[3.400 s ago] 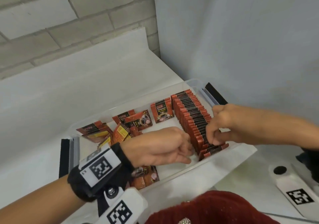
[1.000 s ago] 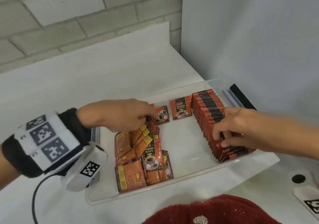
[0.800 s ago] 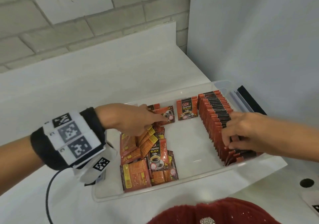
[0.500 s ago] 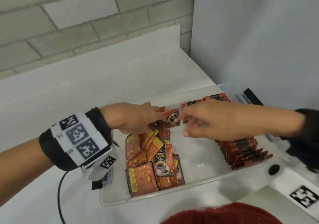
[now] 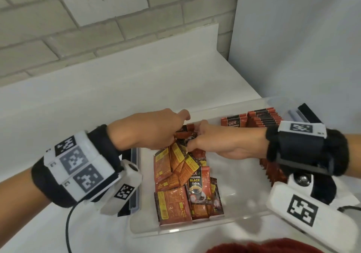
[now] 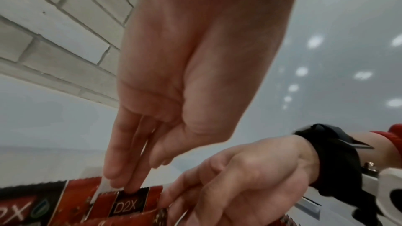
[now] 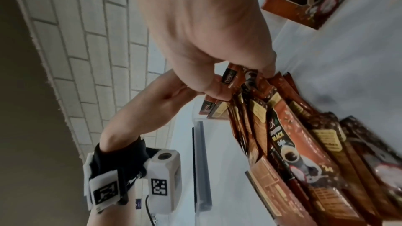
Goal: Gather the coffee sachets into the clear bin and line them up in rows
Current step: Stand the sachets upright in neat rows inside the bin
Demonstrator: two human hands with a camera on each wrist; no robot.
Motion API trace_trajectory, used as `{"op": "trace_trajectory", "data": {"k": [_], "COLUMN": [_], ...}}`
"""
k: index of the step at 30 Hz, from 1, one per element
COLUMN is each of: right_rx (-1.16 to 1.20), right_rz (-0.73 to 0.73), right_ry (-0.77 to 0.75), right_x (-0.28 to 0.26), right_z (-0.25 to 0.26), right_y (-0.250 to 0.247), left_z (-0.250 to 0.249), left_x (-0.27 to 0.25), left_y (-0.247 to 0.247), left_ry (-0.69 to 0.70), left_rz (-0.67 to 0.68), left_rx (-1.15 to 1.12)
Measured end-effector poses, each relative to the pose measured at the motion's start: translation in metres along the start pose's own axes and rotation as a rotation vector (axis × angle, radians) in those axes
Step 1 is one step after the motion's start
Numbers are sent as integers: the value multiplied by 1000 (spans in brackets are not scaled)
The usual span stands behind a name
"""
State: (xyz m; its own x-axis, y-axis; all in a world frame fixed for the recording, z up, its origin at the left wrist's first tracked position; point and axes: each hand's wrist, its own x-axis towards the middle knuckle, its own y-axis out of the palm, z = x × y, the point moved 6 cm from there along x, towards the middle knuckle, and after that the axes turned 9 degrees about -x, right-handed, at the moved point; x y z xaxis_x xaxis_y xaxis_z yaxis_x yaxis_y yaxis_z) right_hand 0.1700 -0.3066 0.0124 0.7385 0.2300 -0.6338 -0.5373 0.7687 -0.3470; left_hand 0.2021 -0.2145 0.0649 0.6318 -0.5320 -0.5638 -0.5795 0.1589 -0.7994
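Observation:
The clear bin (image 5: 175, 231) holds a loose pile of orange-brown coffee sachets (image 5: 181, 174) on its left side. A row of upright sachets (image 5: 263, 118) stands along its right side, partly hidden by my right forearm. Both hands meet over the far end of the pile. My left hand (image 5: 176, 133) has straight fingers (image 6: 121, 169) whose tips touch the top edge of a D2X sachet (image 6: 128, 202), with the thumb apart. My right hand (image 5: 192, 143) pinches a few sachets (image 7: 250, 78) from the pile between thumb and fingers. A single sachet (image 5: 233, 123) lies flat beyond them.
The bin sits on a white counter (image 5: 97, 106) in a corner, with a brick wall (image 5: 97, 28) behind and a grey panel (image 5: 302, 38) to the right. Black latches (image 5: 308, 112) sit at the bin's ends. A red garment (image 5: 263, 247) lies at the bottom edge.
My right hand left the upright row and crossed left to the loose pile, where it took hold of sachets. My left hand stayed at the far end of the pile.

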Motion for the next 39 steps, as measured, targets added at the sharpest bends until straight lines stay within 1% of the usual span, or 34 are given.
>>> {"op": "trace_trajectory", "data": {"k": [5, 7, 9, 12, 14, 16, 18, 21, 23, 24, 26, 29, 32, 35, 37, 39], "right_rx": [-72, 1, -3, -111, -186, -283, -355, -468, -588, -629, -702, -752, -761, -821, -850, -852], "right_rz": [50, 78, 56, 15, -3, -22, 18, 144, 190, 189, 139, 63, 62, 54, 9, -33], "right_ry": [-32, -14, 1, -4, -42, -90, -129, -195, -249, -274, -345, -400, -419, -421, -440, -447], "right_x": [0, -1, 2, 10, 11, 10, 9, 7, 7, 7, 9, 10, 11, 13, 14, 16], "right_z": [-1, -2, 0, 4, 8, 12, 15, 21, 23, 24, 25, 24, 23, 23, 25, 27], "right_y": [-2, -2, -5, -5, -3, -2, 1, 9, 10, 10, 10, 5, 2, 4, 3, 1], "left_z": [11, 13, 13, 14, 15, 18, 21, 24, 27, 28, 27, 24, 21, 19, 19, 20], "left_x": [-2, -4, -6, -9, -10, -10, -11, -11, -9, -7, -4, -2, -2, -3, -5, -10], "left_y": [0, -1, 1, 7, 8, 9, 11, 11, 9, 8, 7, 11, 13, 19, 22, 18], "left_ry": [-8, 0, 12, 24, 12, -38, -83, -93, -95, -96, -96, -104, -118, -140, -135, -131], "left_rz": [43, 51, 71, 101, 81, 62, 59, 41, 17, 4, -20, -39, -65, -59, -84, -142], "left_rx": [-16, 40, 151, 238, 203, 165, 204, 297, 276, 246, 186, 213, 265, 290, 238, 148]}}
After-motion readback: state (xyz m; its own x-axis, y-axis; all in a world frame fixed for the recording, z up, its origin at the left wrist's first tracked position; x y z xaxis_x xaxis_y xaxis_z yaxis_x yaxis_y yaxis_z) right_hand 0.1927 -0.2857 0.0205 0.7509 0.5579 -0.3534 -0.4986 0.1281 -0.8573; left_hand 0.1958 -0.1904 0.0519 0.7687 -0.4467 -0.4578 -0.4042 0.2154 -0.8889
